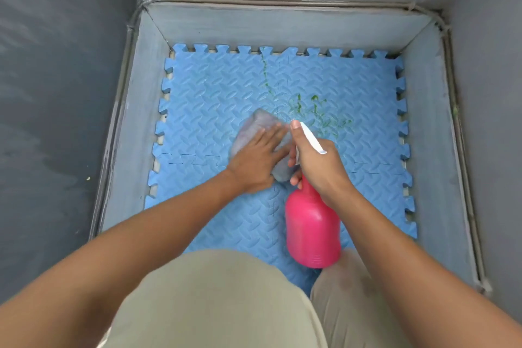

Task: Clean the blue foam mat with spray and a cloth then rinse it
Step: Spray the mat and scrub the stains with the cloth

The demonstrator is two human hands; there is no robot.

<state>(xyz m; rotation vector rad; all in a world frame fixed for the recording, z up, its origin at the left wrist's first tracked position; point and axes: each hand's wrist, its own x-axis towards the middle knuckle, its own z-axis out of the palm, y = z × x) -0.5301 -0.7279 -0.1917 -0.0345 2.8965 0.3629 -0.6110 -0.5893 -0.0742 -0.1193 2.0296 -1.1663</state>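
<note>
The mat (214,99) looks like matt foam, embossed with a raised plate pattern; the cloth (260,124) is soft, thin grey fabric; the bottle (312,232) is smooth pink plastic, faintly glossy, with a white plastic nozzle (312,138); the walls (282,28) are dull, rough grey.

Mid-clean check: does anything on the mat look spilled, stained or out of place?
Yes: green smears stain the blue foam mat right of centre, with a thin trail running to its far edge. The cloth under the left hand lies left of them; the right hand grips the pink spray bottle.
</note>
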